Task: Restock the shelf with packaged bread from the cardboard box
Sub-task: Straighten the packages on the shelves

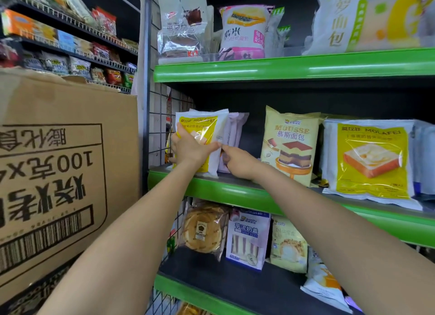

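Head view
Left arm: stretched forward and up from the lower middle of the frame to the middle shelf [211,187].
Left hand [189,150]: laid over the front of the yellow pack [207,131], back of the hand seen, thumb up along the pack's left edge, fingers curled round its right side; the pack is gripped.
Yellow pack: held upright at the left end of the middle shelf, its bottom on or just above the shelf board, just beside the wire grid [160,126].
Right arm: stretched forward from the lower right corner, forearm crossing the shelf's green front edge.
Right hand [236,161]: fingers bent, index finger extended to the left, its tip touching the left hand's fingertips at the pack's right edge; whether anything is pinched cannot be told.
Pale packs [235,131]: stood upright directly behind the yellow pack, partly hidden by the right hand.
Mousse pack [289,145]: upright on the same shelf, right of the hands, apart from them.
Toast pack [369,159]: upright, just right of the mousse pack.
Box [58,161]: brown, printed text seen upside down, left of the shelf unit.
Lower shelf [235,288]: more bread packs stood in a row.
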### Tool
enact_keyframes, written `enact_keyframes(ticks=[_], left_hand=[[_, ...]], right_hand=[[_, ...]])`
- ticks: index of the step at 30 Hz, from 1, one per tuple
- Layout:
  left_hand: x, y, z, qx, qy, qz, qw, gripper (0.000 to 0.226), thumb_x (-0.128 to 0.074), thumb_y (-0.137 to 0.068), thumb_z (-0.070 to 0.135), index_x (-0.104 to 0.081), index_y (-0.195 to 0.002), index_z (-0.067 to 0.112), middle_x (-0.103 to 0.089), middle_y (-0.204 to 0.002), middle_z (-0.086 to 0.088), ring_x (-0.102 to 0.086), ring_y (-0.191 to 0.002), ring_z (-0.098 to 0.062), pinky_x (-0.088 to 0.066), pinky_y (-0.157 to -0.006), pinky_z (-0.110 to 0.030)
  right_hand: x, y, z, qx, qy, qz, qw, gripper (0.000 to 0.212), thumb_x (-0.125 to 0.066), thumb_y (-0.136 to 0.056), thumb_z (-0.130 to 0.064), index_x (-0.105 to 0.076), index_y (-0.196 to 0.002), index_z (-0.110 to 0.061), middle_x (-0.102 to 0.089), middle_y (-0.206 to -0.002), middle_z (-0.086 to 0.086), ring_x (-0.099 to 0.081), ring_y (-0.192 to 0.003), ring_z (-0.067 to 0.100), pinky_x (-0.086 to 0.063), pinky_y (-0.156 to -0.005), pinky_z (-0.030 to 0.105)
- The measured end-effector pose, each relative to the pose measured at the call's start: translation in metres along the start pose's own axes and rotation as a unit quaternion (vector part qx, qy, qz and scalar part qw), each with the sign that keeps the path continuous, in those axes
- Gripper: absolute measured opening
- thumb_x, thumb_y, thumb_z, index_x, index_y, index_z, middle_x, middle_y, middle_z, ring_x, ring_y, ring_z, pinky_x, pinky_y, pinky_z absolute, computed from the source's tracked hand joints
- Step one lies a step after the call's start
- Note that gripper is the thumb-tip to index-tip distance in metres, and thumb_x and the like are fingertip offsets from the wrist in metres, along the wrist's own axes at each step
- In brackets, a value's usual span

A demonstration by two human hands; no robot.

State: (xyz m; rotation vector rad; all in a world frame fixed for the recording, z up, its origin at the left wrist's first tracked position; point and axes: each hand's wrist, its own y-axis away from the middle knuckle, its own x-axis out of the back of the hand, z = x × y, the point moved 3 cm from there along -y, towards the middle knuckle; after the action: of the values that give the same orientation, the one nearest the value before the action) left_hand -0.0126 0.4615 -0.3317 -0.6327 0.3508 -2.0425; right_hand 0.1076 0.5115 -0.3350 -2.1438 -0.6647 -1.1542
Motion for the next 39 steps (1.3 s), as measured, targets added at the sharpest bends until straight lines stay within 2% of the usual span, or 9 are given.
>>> enact_keyframes(ticks=[4,7,10,18,23,27,31,34,39], left_hand=[[0.001,-0.008,-0.004,-0.016,0.006,0.001,1.000,0.119,-0.082,-0.067,0.042,-0.001,-0.151,0.015,-0.018,-0.150,-0.015,-0.023,-0.139,-0.033,-0.028,-0.111,-0.052],[0.002,-0.011,-0.008,-0.030,0.015,-0.005,0.999,0.118,-0.082,-0.067,0.039,-0.002,-0.151,0.015,-0.019,-0.148,-0.015,-0.025,-0.139,-0.031,-0.028,-0.112,-0.046],[0.001,-0.012,-0.015,-0.028,0.031,-0.001,0.999,0.118,-0.082,-0.067,0.038,-0.002,-0.151,0.016,-0.020,-0.148,-0.015,-0.026,-0.138,-0.031,-0.028,-0.113,-0.047],[0.006,-0.010,-0.013,-0.014,0.020,0.028,0.999,0.110,-0.077,-0.070,0.037,-0.004,-0.150,0.017,-0.018,-0.149,-0.014,-0.025,-0.136,-0.034,-0.027,-0.111,-0.052],[0.004,-0.003,-0.011,-0.052,-0.011,0.047,0.997,0.105,-0.075,-0.071,0.036,-0.009,-0.150,0.017,0.000,-0.156,-0.009,-0.007,-0.144,-0.030,-0.020,-0.114,-0.056],[0.004,0.000,-0.005,-0.089,-0.037,0.061,0.993,0.089,-0.074,-0.071,0.035,-0.026,-0.145,0.028,-0.017,-0.153,-0.012,-0.018,-0.141,-0.031,-0.025,-0.113,-0.050],[0.007,0.003,0.004,-0.075,-0.076,0.058,0.993,0.077,-0.073,-0.072,0.043,-0.036,-0.138,0.032,-0.026,-0.147,-0.007,-0.027,-0.132,-0.030,-0.036,-0.103,-0.046],[0.011,0.003,0.010,-0.069,-0.109,0.050,0.990,0.069,-0.074,-0.072,0.044,-0.045,-0.131,0.022,-0.030,-0.143,-0.010,-0.029,-0.128,-0.035,-0.037,-0.098,-0.043],[0.011,-0.004,0.026,-0.026,-0.135,0.013,0.990,0.058,-0.068,-0.078,0.044,-0.047,-0.123,0.014,-0.031,-0.138,-0.018,-0.032,-0.126,-0.040,-0.035,-0.100,-0.043]], right_hand=[[0.013,-0.019,0.006,-0.047,-0.096,0.067,0.992,0.049,-0.045,-0.090,-0.004,-0.035,-0.138,-0.010,-0.048,-0.127,0.013,-0.053,-0.094,0.025,-0.046,-0.054,0.019],[0.001,-0.037,0.013,-0.080,-0.160,-0.011,0.984,0.082,-0.060,-0.075,-0.012,-0.017,-0.145,-0.019,-0.048,-0.129,0.014,-0.056,-0.107,0.029,-0.053,-0.086,0.037],[-0.007,-0.042,0.008,-0.110,-0.280,-0.042,0.953,0.067,-0.051,-0.087,0.006,-0.020,-0.143,-0.012,-0.049,-0.099,0.003,-0.055,-0.086,0.016,-0.051,-0.084,0.030],[-0.010,-0.049,0.013,-0.108,-0.264,-0.034,0.958,0.063,-0.038,-0.091,0.001,-0.017,-0.147,-0.016,-0.050,-0.117,0.010,-0.048,-0.084,0.019,-0.044,-0.096,0.036],[-0.009,-0.050,0.017,-0.094,-0.317,0.055,0.942,0.013,-0.043,-0.088,-0.003,-0.045,-0.099,-0.010,-0.053,-0.083,0.013,-0.049,-0.061,0.022,-0.052,-0.073,0.043],[0.002,-0.049,0.016,-0.067,-0.287,0.111,0.949,0.052,-0.045,-0.095,-0.022,-0.030,-0.144,-0.010,-0.049,-0.125,0.005,-0.057,-0.109,0.029,-0.049,-0.089,0.036],[-0.002,-0.050,0.004,-0.061,-0.269,0.113,0.955,0.042,-0.046,-0.093,-0.028,-0.042,-0.132,-0.014,-0.052,-0.118,0.013,-0.054,-0.109,0.034,-0.045,-0.095,0.051],[-0.002,-0.049,-0.002,-0.076,-0.278,0.117,0.951,0.031,-0.045,-0.094,-0.027,-0.044,-0.122,-0.014,-0.051,-0.115,0.015,-0.052,-0.106,0.029,-0.045,-0.092,0.041],[0.006,-0.040,-0.020,-0.092,-0.261,0.101,0.956,0.057,-0.043,-0.097,-0.031,-0.026,-0.146,-0.008,-0.037,-0.145,0.019,-0.037,-0.134,0.033,-0.033,-0.109,0.041]])
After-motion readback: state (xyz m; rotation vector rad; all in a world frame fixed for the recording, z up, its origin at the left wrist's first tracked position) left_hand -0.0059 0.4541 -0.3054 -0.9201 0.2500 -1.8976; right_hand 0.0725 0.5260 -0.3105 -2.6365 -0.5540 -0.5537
